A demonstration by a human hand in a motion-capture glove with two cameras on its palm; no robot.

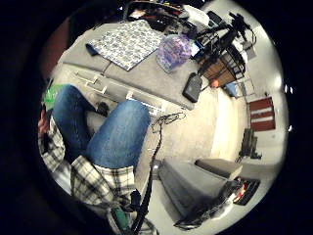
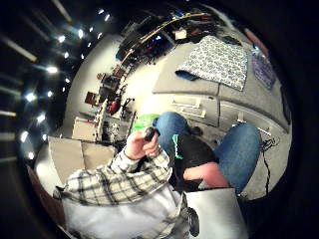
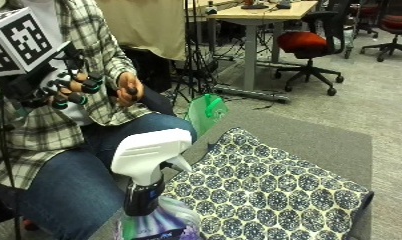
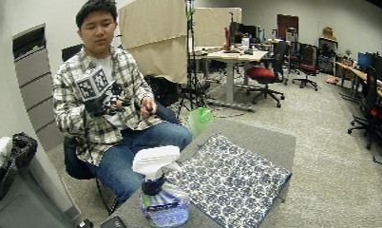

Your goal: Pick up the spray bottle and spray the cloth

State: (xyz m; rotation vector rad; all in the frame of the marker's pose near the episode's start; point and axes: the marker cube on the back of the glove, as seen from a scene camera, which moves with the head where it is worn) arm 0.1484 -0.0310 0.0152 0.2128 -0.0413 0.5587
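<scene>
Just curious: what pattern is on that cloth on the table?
Dark blue circular medallions on white cloth, clearest in the outside view.

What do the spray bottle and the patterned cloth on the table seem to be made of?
Spray bottle: it looks like plastic. The trigger head is white and opaque with a smooth moulded look, and the body seems translucent, with a purple tint showing through.

Patterned cloth: probably a woven fabric, matt, printed with dark blue rings on white. It lies flat and limp on the table.
</scene>
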